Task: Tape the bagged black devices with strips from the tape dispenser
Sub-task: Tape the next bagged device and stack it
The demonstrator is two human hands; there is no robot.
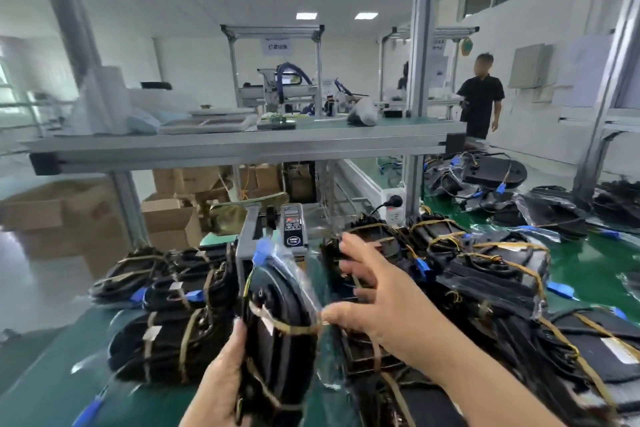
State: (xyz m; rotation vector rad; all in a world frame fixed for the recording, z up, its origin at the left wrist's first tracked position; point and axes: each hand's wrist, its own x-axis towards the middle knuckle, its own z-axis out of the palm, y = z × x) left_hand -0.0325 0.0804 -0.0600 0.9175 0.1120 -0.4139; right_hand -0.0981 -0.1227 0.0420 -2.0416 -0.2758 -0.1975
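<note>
A bagged black device (277, 315) stands on edge in front of me, wrapped in clear plastic with a brownish tape strip (294, 329) across it. My left hand (221, 381) grips its lower left edge. My right hand (374, 298) has its thumb on the strip's right end at the bag, with the fingers spread loosely above. The grey tape dispenser (287, 229) stands just behind the device. Taped bagged devices (173, 329) lie stacked on the left.
More bagged devices (485, 270) fill the green table (52, 385) on the right and spill onto the green floor. An aluminium shelf (242, 146) crosses overhead. Cardboard boxes (169, 215) sit beneath it. A person in black (479, 97) stands far right.
</note>
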